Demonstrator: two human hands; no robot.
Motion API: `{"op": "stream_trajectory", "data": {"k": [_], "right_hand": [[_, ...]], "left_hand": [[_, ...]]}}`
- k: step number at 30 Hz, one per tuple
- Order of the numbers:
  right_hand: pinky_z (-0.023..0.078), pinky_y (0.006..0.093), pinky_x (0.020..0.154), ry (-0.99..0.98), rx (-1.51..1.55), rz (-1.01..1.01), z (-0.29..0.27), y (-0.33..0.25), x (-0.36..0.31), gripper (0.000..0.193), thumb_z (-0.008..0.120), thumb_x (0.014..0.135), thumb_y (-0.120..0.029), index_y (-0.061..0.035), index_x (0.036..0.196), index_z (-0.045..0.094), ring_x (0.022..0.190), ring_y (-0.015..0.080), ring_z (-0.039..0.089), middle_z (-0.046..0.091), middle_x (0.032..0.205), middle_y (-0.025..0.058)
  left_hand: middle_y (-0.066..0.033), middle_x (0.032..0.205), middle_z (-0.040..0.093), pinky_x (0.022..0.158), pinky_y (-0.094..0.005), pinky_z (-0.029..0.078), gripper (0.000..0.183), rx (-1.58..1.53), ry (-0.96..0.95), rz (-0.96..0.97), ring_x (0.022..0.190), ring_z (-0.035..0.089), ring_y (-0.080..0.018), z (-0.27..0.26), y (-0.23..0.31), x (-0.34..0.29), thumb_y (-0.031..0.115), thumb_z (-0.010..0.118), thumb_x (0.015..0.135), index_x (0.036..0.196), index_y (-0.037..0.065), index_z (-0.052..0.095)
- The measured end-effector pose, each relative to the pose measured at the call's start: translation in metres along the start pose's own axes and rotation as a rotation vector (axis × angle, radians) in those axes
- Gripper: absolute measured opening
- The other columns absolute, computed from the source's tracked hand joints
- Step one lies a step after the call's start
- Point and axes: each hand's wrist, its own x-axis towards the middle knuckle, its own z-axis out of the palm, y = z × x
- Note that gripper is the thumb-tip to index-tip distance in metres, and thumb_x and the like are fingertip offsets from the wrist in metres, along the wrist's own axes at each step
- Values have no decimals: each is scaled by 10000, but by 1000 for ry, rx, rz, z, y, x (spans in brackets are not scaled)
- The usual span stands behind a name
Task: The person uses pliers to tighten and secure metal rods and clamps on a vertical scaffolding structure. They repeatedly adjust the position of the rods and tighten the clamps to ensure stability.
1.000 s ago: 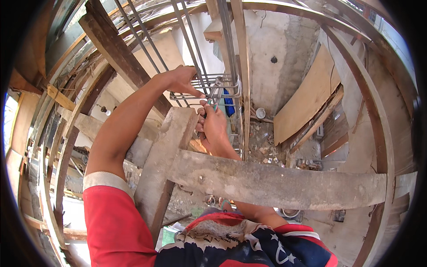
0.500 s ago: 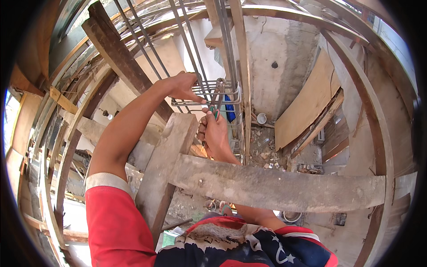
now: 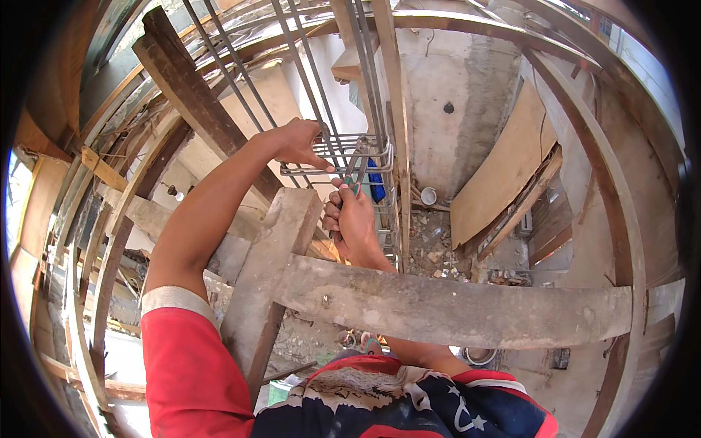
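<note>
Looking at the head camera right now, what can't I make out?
All in the head view:
Whether the pliers grip anything: too small at the tip.
Their handle ends: hidden by the right hand.
Most of the left hand's fingertips: behind the hand itself.
Part of the right forearm: behind the beam.
The rods' upper ends: cut off by the top edge.

The pliers (image 3: pixel 355 168) had green grips (image 3: pixel 348 182) and grey metal. The bars (image 3: pixel 297 55) and rings (image 3: pixel 387 157) were grey, one object (image 3: pixel 376 182) vivid blue. The sleeve (image 3: pixel 186 365) was red with an off-white cuff (image 3: pixel 175 299); the shirt (image 3: pixel 343 409) mixed navy, red and cream, with white stars (image 3: pixel 478 423). The beam (image 3: pixel 453 303) was mottled grey-brown, the post (image 3: pixel 197 95) dark brown, the sheet (image 3: pixel 496 175) tan, the pail (image 3: pixel 428 195) white.
</note>
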Motion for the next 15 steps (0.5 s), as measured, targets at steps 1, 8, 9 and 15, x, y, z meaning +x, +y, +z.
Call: {"op": "stream_trajectory", "data": {"k": [1, 8, 9, 15], "right_hand": [[296, 223, 423, -4, 17, -3, 3, -2, -1, 208, 398, 1083, -178, -52, 1231, 475, 556, 61, 361, 422, 789, -20], [318, 225, 415, -32, 151, -29, 17, 3, 8, 281, 374, 1072, -174, -40, 1312, 435, 548, 64, 370, 430, 788, -15], [319, 225, 414, -34, 148, -36, 18, 5, 8, 285, 373, 1071, -175, -40, 1316, 431, 546, 65, 371, 432, 786, -14], [330, 235, 422, -4, 40, -52, 20, 5, 3, 275, 368, 1073, -172, -40, 1303, 443, 543, 57, 366, 428, 778, -28]], "left_hand": [[-222, 1200, 671, 983, -425, 508, 866, -6, -9, -23, 1136, 642, -370, -1, 3, -2, 578, 867, 670, 1253, -15, 627], [-173, 1286, 637, 1115, -431, 402, 763, -829, 421, 109, 1282, 555, -285, -13, 16, -8, 522, 740, 873, 1377, 0, 503], [-153, 1214, 674, 1062, -395, 439, 733, -842, 510, 61, 1213, 597, -248, -11, 17, -8, 494, 707, 913, 1382, -17, 473], [-83, 846, 720, 742, -351, 506, 431, -541, 698, -92, 725, 640, -171, -12, 36, 2, 428, 586, 994, 1120, 15, 580]]}}
